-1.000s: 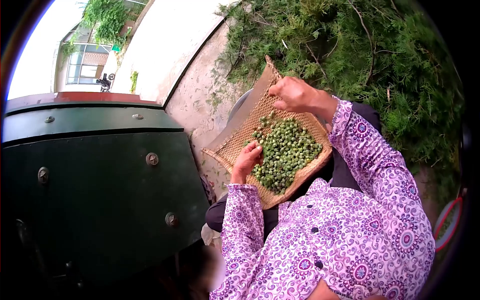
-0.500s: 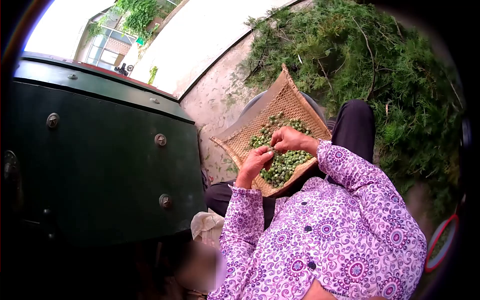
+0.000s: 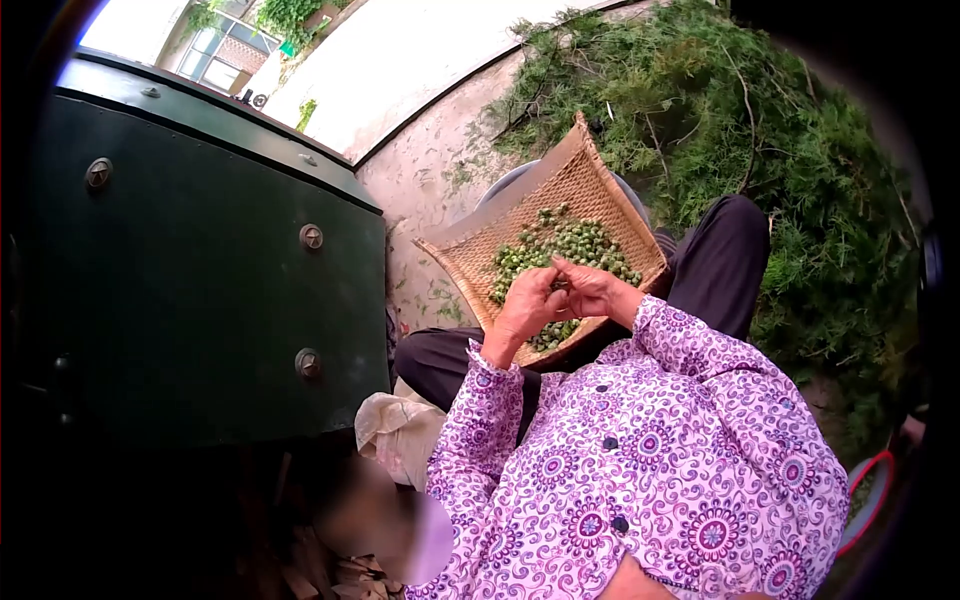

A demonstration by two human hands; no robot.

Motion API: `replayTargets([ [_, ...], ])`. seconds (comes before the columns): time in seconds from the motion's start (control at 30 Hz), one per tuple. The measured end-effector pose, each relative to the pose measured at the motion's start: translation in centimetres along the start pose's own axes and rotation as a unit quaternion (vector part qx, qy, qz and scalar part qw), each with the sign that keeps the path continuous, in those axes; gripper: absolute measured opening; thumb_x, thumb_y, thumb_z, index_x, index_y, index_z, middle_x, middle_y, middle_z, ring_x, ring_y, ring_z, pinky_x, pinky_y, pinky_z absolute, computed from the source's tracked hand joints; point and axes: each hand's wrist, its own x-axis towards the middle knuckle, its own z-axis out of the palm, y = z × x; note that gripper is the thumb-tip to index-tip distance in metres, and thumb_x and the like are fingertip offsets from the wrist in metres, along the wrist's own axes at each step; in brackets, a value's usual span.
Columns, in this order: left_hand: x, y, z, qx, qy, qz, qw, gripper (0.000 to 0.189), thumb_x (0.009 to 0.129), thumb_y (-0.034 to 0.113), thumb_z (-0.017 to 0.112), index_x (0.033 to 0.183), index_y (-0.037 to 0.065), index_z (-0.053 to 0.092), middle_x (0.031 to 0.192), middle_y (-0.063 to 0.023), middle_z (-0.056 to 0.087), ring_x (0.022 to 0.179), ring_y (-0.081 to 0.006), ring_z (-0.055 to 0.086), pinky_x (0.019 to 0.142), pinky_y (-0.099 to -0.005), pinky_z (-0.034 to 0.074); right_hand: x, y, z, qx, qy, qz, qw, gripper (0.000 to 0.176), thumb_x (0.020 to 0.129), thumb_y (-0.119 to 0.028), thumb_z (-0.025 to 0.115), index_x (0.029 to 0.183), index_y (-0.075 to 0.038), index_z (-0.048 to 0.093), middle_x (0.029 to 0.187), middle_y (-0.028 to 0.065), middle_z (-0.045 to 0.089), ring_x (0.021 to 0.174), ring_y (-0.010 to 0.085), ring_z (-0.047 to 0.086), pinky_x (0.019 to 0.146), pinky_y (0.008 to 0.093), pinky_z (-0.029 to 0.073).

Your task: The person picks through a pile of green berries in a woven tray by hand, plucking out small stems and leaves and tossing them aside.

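Observation:
A woven basket tray (image 3: 465, 265) rests across my lap, with many small green fruits (image 3: 575, 245) spread over its middle. Above the near part of the heap, my left hand (image 3: 530, 303) and my right hand (image 3: 592, 288) meet at the fingertips. The fingers of both are bent and pinched together. Whatever lies between them is too small or hidden to name. More green fruits show just below my hands, near the tray's lower edge.
A dark green metal box (image 3: 210, 270) with star-shaped studs fills the left. Cut green branches (image 3: 700, 110) are heaped at the upper right. A pale cloth sack (image 3: 395, 430) lies by my left knee, and a round basin (image 3: 497, 190) shows behind the tray.
Both hands have come nearer to my body, and the fingertips have drawn together. The view has shifted slightly, and more of the sack shows.

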Motion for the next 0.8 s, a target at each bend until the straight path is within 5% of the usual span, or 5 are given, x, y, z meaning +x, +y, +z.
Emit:
replayTargets([
  [0.2, -0.4, -1.0, -0.1, -0.045, -0.017, 0.020, 0.999, 0.028, 0.074, 0.014, 0.067, 0.101, 0.012, 0.063, 0.112, -0.0166, 0.053, 0.104, -0.0327, 0.051, 0.087, -0.0385, 0.042, -1.0, -1.1, -1.5, 0.136, 0.088, -0.057, 0.985, 0.019, 0.093, -0.018, 0.043, 0.097, 0.000, 0.049, 0.087, 0.0115, 0.058, 0.078, 0.0225, 0.061, 0.065, 0.0349, 0.056],
  [0.37, -0.8, -3.2, -2.5, -0.313, 0.069, -0.061, 0.945, 0.009, 0.079, 0.004, 0.061, 0.087, 0.001, 0.064, 0.081, -0.0033, 0.064, 0.075, -0.0114, 0.058, 0.067, -0.0242, 0.047, -4.1, -7.6, -2.4, 0.171, 0.099, -0.222, 0.955, 0.022, 0.090, -0.013, 0.048, 0.096, 0.007, 0.052, 0.094, 0.0199, 0.057, 0.078, 0.0232, 0.061, 0.064, 0.0282, 0.056],
  [0.47, -1.7, -4.8, -4.9, -0.357, 0.114, -0.104, 0.921, 0.012, 0.084, 0.007, 0.058, 0.092, 0.000, 0.065, 0.077, 0.0008, 0.062, 0.073, -0.0060, 0.055, 0.066, -0.0208, 0.045, -9.4, -13.6, -5.7, 0.286, 0.048, -0.442, 0.849, 0.064, 0.089, -0.035, 0.050, 0.127, 0.008, 0.022, 0.113, 0.0269, 0.048, 0.096, 0.0318, 0.056, 0.077, 0.0357, 0.054],
  [0.57, -2.1, -6.3, -6.9, -0.382, 0.193, -0.132, 0.894, 0.018, 0.085, 0.008, 0.057, 0.099, -0.002, 0.063, 0.085, -0.0040, 0.065, 0.077, -0.0091, 0.059, 0.070, -0.0212, 0.046, -11.6, -14.6, -8.7, 0.279, 0.149, -0.397, 0.862, 0.090, 0.084, -0.046, 0.053, 0.135, 0.004, -0.003, 0.123, 0.0277, 0.040, 0.100, 0.0345, 0.054, 0.077, 0.0358, 0.053],
  [0.8, -2.1, -10.0, -10.9, -0.602, 0.289, -0.099, 0.738, 0.021, 0.088, 0.014, 0.054, 0.102, -0.001, 0.058, 0.084, -0.0104, 0.065, 0.077, -0.0199, 0.063, 0.072, -0.0304, 0.050, -3.8, -5.8, -2.3, -0.301, 0.324, -0.152, 0.884, 0.029, 0.080, -0.020, 0.064, 0.098, 0.002, 0.057, 0.084, 0.0110, 0.063, 0.072, 0.0151, 0.061, 0.062, 0.0268, 0.053],
])
